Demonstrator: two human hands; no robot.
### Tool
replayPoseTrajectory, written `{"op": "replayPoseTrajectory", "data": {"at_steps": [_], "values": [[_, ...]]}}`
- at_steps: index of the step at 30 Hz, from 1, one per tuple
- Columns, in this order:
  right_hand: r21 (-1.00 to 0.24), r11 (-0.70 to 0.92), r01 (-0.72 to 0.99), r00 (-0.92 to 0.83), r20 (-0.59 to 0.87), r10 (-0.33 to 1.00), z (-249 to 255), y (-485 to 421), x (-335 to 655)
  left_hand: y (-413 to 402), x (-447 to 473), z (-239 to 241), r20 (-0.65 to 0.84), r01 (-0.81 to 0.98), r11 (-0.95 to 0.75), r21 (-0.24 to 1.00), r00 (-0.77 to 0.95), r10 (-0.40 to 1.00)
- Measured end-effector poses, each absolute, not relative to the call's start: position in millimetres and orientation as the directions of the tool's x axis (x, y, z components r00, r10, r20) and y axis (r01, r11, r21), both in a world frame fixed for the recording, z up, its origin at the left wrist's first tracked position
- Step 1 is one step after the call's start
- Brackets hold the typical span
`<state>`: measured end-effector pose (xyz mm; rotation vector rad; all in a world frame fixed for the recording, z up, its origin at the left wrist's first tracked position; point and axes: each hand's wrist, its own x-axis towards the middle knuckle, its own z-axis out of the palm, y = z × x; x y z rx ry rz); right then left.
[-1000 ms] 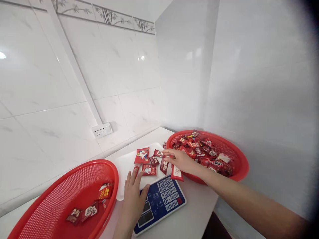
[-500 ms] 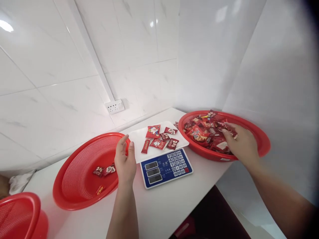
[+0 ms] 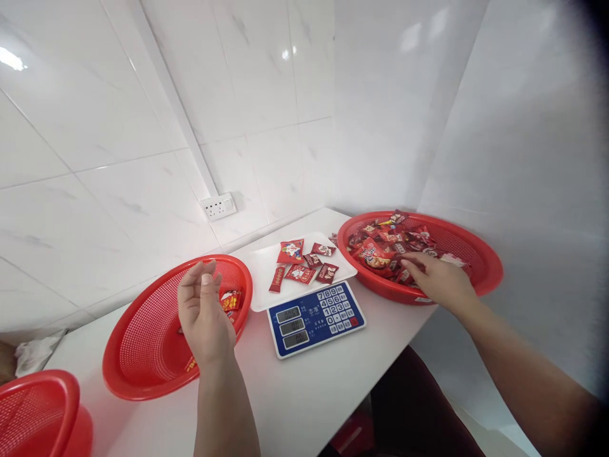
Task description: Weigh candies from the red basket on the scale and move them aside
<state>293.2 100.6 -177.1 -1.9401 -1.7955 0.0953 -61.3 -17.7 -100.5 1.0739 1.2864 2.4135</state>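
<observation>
My left hand [image 3: 207,314] hovers over the left red plastic basket [image 3: 111,355], fingers loosely curled and thumb apart, with nothing seen in it. A few wrapped snack packets [image 3: 231,300] lie in that basket, partly behind the hand. On the white pan [image 3: 264,289] of a digital scale [image 3: 316,320] rest several small red and maroon packets [image 3: 301,273]. My right hand [image 3: 440,279] reaches over the right red basket [image 3: 492,270], which is heaped with similar packets [image 3: 375,254]. Its thumb and fingers stretch toward the heap; no packet shows clearly in them.
A third red basket [image 3: 71,393] is cut off at the lower left. All of these are on a white table [image 3: 285,400] against a tiled wall with a power socket [image 3: 219,206]. A side wall stands close on the right. A white crumpled bag [image 3: 35,355] lies at far left.
My left hand has moved left, from beside the scale pan to over the left basket. Red-and-yellow packets now show in that basket's right side. My right hand has shifted left over the heap.
</observation>
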Motion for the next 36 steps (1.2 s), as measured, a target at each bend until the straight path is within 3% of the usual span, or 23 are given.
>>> {"op": "replayPoseTrajectory", "data": {"at_steps": [9,15,20,25,36], "values": [[-0.378,0.068,0.923,0.093,0.391,0.916,-182,104,295,-2,-57,-112,0.428,0.217,-0.372,0.903,-0.543,0.722],[-0.388,0.112,0.915,0.066,0.417,0.907,-183,105,298,19,-45,-136,0.335,0.420,-0.150,0.895,-0.411,0.848],[-0.409,0.194,0.892,0.007,0.442,0.897,-182,102,300,38,-23,-153,0.389,0.652,-0.151,0.743,-0.236,0.890],[-0.440,0.252,0.862,-0.023,0.461,0.887,-182,101,303,75,0,-144,0.383,0.849,-0.203,0.488,0.001,0.924],[-0.434,0.289,0.853,-0.063,0.464,0.883,-184,101,307,173,35,-138,0.115,0.911,-0.370,0.184,0.354,0.928]]}}
